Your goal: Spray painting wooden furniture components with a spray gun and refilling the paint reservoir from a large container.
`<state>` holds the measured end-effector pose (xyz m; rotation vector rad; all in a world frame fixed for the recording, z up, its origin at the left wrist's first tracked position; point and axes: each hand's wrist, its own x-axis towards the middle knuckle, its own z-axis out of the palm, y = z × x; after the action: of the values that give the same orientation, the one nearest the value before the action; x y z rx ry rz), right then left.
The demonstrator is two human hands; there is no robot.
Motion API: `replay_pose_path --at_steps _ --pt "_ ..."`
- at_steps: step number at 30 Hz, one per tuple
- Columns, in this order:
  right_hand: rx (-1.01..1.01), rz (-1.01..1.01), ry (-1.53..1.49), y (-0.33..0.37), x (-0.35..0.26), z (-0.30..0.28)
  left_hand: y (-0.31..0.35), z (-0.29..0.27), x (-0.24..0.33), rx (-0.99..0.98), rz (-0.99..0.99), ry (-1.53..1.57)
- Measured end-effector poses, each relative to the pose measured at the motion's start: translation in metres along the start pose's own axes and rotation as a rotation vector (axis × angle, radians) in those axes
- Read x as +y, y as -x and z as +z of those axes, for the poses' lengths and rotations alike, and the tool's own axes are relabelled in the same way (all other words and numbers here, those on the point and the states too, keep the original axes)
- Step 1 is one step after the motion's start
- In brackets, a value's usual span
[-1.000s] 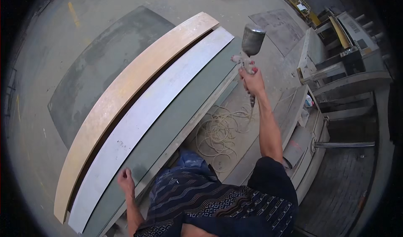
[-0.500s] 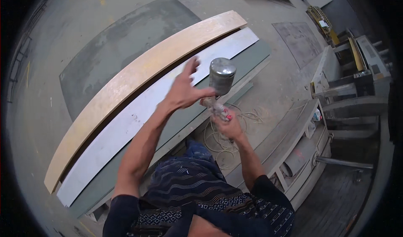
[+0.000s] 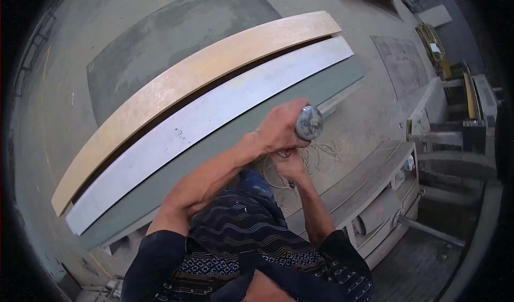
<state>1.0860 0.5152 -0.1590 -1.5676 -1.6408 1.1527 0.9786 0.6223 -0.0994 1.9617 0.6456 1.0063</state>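
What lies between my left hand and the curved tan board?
In the head view, from your left hand toward the tan board come a strip of green panel, the white board, then a narrow dark gap.

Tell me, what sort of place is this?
Probably a workshop, perhaps one for paint finishing: there is what looks like a spray gun with a round metal cup, a long tan panel beside a white panel, and a large green sheet beyond.
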Motion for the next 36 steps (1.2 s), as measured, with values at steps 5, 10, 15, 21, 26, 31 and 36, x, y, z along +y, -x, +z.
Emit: replay_pose_path --at_steps 5,10,15,21,26,31,36 --pt "-0.007 0.103 0.073 -0.016 0.010 0.008 0.006 -0.011 -0.004 0.017 -0.087 0.033" --pt "-0.051 -0.046 0.014 -0.040 -0.015 0.006 0.017 -0.033 0.000 0.309 -0.053 -0.052" --pt "-0.150 0.169 -0.288 -0.070 -0.037 -0.001 0.083 -0.061 0.007 0.396 0.038 -0.089" --pt "0.101 0.306 -0.157 -0.087 -0.022 -0.062 0.168 -0.058 -0.067 0.348 -0.568 -0.168" --pt "0.347 0.246 -0.036 -0.109 0.005 -0.154 0.234 -0.046 -0.126 0.441 -0.867 -0.234" --pt "0.489 0.437 0.039 -0.145 0.037 -0.227 0.284 -0.045 -0.122 0.579 -1.144 -0.184" --pt "0.616 0.375 0.077 -0.174 0.071 -0.282 0.297 -0.047 -0.109 0.576 -1.194 -0.265"
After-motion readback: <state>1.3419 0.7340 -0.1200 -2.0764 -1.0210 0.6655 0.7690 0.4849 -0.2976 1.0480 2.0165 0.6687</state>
